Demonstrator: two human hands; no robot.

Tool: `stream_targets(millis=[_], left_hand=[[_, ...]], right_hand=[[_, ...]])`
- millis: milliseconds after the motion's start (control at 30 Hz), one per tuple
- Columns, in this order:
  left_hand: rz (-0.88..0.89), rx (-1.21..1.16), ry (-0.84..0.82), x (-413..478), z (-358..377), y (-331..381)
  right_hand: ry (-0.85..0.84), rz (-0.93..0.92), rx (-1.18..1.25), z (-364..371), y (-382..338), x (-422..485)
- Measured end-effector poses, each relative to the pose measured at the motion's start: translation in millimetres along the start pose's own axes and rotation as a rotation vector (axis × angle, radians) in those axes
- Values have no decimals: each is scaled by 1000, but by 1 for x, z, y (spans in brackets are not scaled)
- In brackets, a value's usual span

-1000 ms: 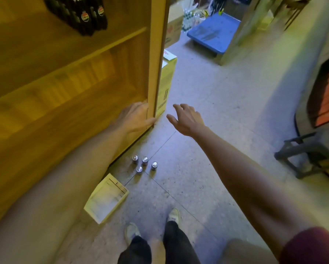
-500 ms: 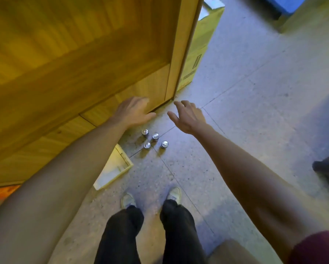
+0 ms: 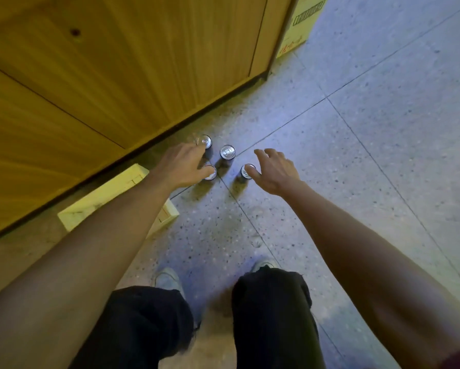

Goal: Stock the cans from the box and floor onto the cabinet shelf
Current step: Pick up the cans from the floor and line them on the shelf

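Several dark cans with silver tops stand upright on the floor beside the wooden cabinet (image 3: 133,75). My left hand (image 3: 182,166) hovers over the two left cans, its fingertips at the far-left can (image 3: 204,141) and its thumb over the near-left can (image 3: 210,173). My right hand (image 3: 273,169) is spread, with its thumb over the right can (image 3: 247,171). The middle can (image 3: 227,152) stands free between both hands. Neither hand has closed around a can.
A shallow cardboard box (image 3: 103,194), partly under my left forearm, lies on the floor against the cabinet base. A taller cardboard carton (image 3: 300,22) stands at the cabinet's far corner. My two feet (image 3: 167,279) stand on the tiled floor below the cans.
I have bent down and the view has dropped towards the floor. Both hands have lowered from shelf height to right above the cans.
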State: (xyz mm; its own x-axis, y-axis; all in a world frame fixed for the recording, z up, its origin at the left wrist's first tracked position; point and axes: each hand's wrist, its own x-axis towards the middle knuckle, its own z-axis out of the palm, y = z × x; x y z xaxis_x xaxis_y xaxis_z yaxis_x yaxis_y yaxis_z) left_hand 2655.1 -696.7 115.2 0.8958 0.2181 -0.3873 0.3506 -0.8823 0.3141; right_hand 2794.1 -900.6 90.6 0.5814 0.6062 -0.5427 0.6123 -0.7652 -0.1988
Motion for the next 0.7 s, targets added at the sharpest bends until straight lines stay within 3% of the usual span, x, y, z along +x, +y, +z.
stream_targets(millis=[167, 367, 567, 700], left_hand=[[-46, -36, 47, 46, 98, -44], [-141, -251, 63, 75, 177, -64], [-207, -626, 396, 81, 234, -60], [-285, -805, 569, 81, 253, -47]], right_hand=[[55, 0, 30, 85, 28, 59], [138, -43, 185, 156, 48, 100], [439, -23, 687, 207, 60, 114], [548, -28, 840, 227, 58, 118]])
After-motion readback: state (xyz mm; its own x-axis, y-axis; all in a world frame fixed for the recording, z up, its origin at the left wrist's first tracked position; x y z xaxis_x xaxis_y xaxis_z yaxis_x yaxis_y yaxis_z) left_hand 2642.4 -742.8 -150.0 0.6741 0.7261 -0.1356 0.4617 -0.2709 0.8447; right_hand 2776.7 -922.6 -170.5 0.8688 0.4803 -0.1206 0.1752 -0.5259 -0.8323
